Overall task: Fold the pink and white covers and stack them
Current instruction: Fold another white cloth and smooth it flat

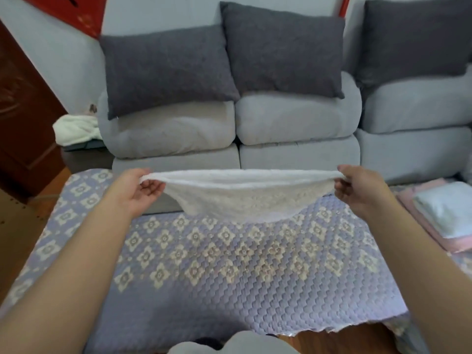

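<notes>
A white lace cover (245,198) hangs stretched between my two hands above the quilted surface (229,277). My left hand (138,192) pinches its left top corner and my right hand (360,187) pinches its right top corner. The cloth sags in the middle, and its lower edge reaches down to about the quilt. At the right edge lies a stack of folded covers (444,215), a pale white one on top of pink ones.
A grey sofa (293,123) with dark grey cushions (166,70) stands behind the quilted surface. A white towel (74,129) lies on a low stand at the left. A dark wooden door (23,111) is at far left.
</notes>
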{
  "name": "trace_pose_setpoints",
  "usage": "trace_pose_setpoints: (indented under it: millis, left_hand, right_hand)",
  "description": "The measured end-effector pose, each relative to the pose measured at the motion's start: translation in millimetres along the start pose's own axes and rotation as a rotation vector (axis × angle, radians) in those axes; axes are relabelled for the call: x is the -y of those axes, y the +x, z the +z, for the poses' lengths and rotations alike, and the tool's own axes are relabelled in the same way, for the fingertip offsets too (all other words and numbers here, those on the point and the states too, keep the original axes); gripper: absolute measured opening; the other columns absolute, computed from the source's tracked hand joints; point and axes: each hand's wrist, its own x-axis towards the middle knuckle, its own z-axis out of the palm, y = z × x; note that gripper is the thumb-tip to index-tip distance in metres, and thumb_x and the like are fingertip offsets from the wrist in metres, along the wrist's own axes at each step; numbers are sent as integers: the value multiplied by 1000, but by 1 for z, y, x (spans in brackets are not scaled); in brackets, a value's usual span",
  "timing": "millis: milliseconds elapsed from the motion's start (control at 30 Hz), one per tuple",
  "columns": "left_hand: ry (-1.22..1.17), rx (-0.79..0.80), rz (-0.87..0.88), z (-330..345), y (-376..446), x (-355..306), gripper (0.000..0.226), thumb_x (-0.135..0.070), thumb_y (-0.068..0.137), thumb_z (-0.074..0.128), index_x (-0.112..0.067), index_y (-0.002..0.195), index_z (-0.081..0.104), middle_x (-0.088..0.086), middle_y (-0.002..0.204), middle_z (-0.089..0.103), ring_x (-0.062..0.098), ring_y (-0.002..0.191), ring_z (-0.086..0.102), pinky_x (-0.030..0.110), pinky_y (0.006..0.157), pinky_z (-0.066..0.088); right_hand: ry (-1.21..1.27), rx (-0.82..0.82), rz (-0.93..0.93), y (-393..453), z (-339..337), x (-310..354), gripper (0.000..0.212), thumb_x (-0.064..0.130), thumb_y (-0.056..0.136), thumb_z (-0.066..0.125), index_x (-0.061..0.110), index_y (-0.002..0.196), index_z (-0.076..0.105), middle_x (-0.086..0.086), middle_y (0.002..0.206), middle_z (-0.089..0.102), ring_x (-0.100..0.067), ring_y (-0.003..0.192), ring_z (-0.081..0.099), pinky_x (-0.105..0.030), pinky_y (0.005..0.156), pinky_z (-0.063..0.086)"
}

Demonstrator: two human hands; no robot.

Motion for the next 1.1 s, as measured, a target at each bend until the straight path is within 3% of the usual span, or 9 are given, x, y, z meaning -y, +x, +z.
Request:
trace_pose_setpoints:
  millis: [133,267,400,567,633,733,833,933,1100]
  left_hand:
    - [216,-54,-129,-48,-8,76,18,0,100,44,-6,88,57,12,77,62,20,73,54,29,57,58]
    - [482,-200,-389,-106,4,179,10,1,98,55,-5,90,55,13,79,53,21,67,51,26,42,55]
    - [677,-306,-567,-152,25,287,9,-7,99,60,1,101,58,16,77,54,22,65,52,31,50,55]
    - [610,-432,-717,-208,50,418,15,-15,102,56,-7,114,55,9,94,61,20,76,56,35,70,52]
    - [566,-473,-729,-220,53,444,10,-15,103,54,-7,107,56,9,97,62,23,81,60,36,77,53]
    - [574,-493,-730,-231,57,456,8,-12,102,55,-5,98,56,14,98,64,26,82,63,39,82,53]
    - [681,-452,-679,-229,60,441,24,-7,98,60,4,119,57,22,98,68,28,70,65,35,62,55]
    - [632,-395,-559,-197,76,403,31,-3,98,54,-18,124,52,19,87,67,29,68,62,36,64,52]
    - [101,-368,-468,-121,163,331,23,-4,97,50,-7,75,55,8,61,61,15,53,59,26,55,55]
  right_hand:
    - [-222,-104,103,-9,-42,-89,25,8,100,51,7,125,53,-16,84,62,-16,50,60,-25,47,51]
    - [-379,-132,343,-11,-80,-189,37,5,99,51,-2,135,47,-24,101,65,-29,68,68,-31,56,54]
    - [-409,-233,632,8,-107,-305,7,5,97,55,1,95,60,-22,99,65,-32,80,67,-32,55,57]
    - [-248,-383,904,23,-130,-454,8,6,98,56,2,93,60,-17,92,64,-31,81,64,-49,82,54]
    - [-224,-453,934,28,-130,-482,11,5,99,53,6,90,57,-16,91,63,-30,80,64,-49,81,55]
    - [-314,-445,935,35,-127,-499,10,10,100,51,5,95,59,-14,91,63,-33,84,66,-49,83,56]
    - [-671,-401,848,37,-132,-493,17,17,90,55,6,94,67,-15,91,67,-40,87,69,-57,82,58]
    - [-655,-395,727,50,-103,-437,19,14,88,54,10,103,66,-13,92,67,-32,79,68,-51,73,61]
    - [-385,-305,572,154,-38,-352,10,16,97,57,15,91,64,-6,62,72,-15,62,65,-28,63,54]
